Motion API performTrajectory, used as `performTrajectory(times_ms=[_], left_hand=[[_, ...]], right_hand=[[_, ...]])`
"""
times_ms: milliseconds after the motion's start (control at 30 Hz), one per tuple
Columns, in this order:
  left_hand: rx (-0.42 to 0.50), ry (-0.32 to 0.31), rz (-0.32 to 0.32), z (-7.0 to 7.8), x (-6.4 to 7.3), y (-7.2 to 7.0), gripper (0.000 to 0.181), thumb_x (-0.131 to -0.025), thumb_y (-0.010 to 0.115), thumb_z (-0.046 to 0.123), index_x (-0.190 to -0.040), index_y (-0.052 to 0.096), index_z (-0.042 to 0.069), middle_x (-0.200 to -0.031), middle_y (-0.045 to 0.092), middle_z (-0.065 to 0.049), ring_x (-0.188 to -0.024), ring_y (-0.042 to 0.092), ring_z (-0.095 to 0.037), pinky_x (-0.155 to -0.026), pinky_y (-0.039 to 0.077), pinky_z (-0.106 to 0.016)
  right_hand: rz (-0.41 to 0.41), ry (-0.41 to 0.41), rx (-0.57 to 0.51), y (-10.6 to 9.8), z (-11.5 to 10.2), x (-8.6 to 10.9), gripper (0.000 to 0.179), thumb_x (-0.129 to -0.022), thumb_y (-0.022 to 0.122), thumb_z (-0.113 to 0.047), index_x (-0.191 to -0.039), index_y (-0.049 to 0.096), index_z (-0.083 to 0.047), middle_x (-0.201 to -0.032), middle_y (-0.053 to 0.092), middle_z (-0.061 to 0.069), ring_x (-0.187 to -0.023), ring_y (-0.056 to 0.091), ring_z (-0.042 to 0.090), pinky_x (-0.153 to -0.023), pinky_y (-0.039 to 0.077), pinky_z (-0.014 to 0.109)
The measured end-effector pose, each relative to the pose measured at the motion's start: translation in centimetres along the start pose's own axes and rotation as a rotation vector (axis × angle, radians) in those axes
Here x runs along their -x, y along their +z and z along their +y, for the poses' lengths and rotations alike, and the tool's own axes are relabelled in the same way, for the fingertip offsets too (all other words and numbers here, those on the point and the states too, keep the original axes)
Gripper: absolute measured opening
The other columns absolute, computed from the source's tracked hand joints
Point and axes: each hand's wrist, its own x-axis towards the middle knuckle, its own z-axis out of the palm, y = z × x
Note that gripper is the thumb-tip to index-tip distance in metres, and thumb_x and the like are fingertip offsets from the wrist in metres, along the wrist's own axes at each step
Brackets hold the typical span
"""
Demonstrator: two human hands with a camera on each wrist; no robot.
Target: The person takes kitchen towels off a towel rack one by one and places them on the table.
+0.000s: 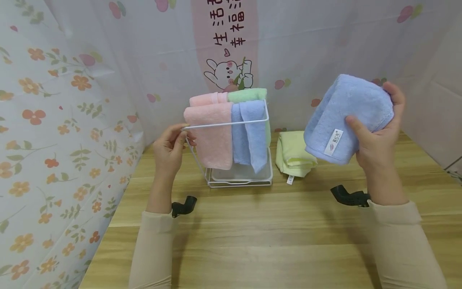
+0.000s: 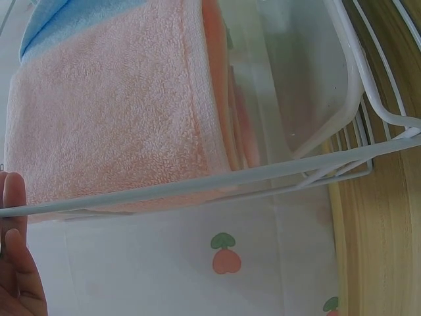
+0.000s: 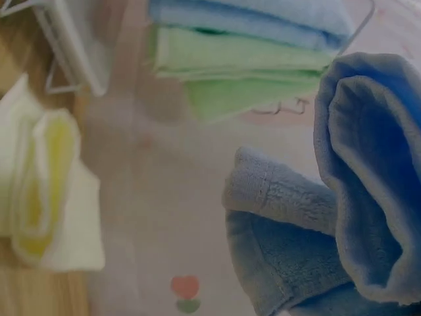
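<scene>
My left hand point(image 1: 169, 150) pinches the near left top corner of a white wire rack point(image 1: 223, 124). Over the rack's rails hang a pink towel point(image 1: 212, 140) and a blue towel point(image 1: 254, 128) in front. Behind them are another pink towel point(image 1: 205, 100) and a green towel point(image 1: 247, 95). Up at the right, my right hand point(image 1: 380, 146) grips a folded blue towel point(image 1: 364, 104), thumb on its front beside a white label point(image 1: 333, 142). This towel is raised off the table, apart from the rack; its folded layers point(image 3: 368, 178) show in the right wrist view.
A folded yellow towel point(image 1: 296, 150) lies on the wooden table point(image 1: 252, 233) just right of the rack. In the rack's base sits a white tray point(image 1: 252, 172). Patterned curtains point(image 1: 65, 120) stand close at the left and back. Each wrist carries a black mount point(image 1: 185, 205).
</scene>
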Motion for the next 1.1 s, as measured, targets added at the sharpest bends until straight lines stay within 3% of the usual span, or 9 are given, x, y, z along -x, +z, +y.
performTrajectory(times_ms=[433,667,833,1100], left_hand=[[0.012,-0.018,0.001,0.1,0.0,0.3,0.016,-0.099,0.056,0.000,-0.107,0.062,-0.013,-0.080,0.071,0.014,-0.063,0.068,-0.005,-0.053,0.047,-0.013],[0.030,0.019,0.004,0.0,-0.1,0.3,0.016,-0.098,0.055,-0.002,-0.106,0.060,-0.016,-0.081,0.071,0.016,-0.063,0.067,-0.002,-0.054,0.048,-0.012],[0.027,0.014,0.006,0.1,-0.1,0.3,0.019,-0.099,0.056,0.001,-0.107,0.060,-0.016,-0.081,0.071,0.016,-0.063,0.067,-0.003,-0.055,0.049,-0.013],[0.021,0.005,0.023,0.0,0.1,0.3,0.015,-0.098,0.056,-0.001,-0.106,0.062,-0.014,-0.080,0.071,0.015,-0.061,0.066,-0.004,-0.054,0.048,-0.013]], right_hand=[[-0.123,0.307,0.534,-6.0,0.0,1.0,0.076,-0.082,0.072,0.013,-0.142,0.044,-0.023,-0.125,0.044,-0.003,-0.102,0.046,0.014,-0.062,0.052,0.013],[-0.281,0.445,0.853,-8.1,1.1,0.5,0.078,-0.090,0.070,-0.001,-0.149,0.033,-0.036,-0.119,0.038,-0.014,-0.100,0.043,0.012,-0.060,0.053,0.016],[-0.370,0.531,0.943,-9.4,1.9,0.1,0.076,-0.092,0.070,-0.009,-0.150,0.031,-0.039,-0.117,0.035,-0.017,-0.098,0.043,0.012,-0.061,0.054,0.020],[-0.471,0.566,1.000,-10.7,3.2,-0.6,0.073,-0.092,0.071,-0.015,-0.151,0.032,-0.031,-0.122,0.034,-0.021,-0.102,0.041,0.009,-0.068,0.050,0.018]])
